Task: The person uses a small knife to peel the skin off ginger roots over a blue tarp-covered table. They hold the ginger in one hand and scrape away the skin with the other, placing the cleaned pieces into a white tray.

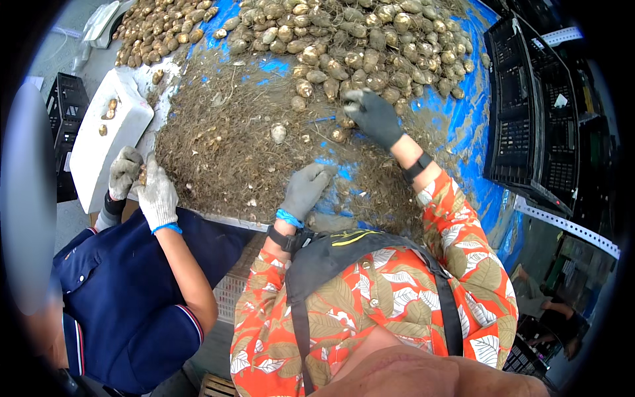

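Note:
My right hand (373, 115), in a dark grey glove, reaches to the near edge of a large heap of hairy taro-like corms (367, 44). Its fingers are curled close to the corms; whether it grips one cannot be told. My left hand (306, 191), in a lighter grey glove with a blue band at the wrist, rests low over the blue tarp (342, 171). The fingers are bent, and their tips and anything inside are hidden. Beyond it, a single pale corm (278, 133) lies on a thick layer of dry root fibres (218, 149).
At my left a co-worker's gloved hands (158, 191) hold a small brown piece beside a white foam box (106, 87) with a few corms. Cleaner corms (158, 30) are piled at the far left. Black plastic crates (513, 99) stand along the right edge.

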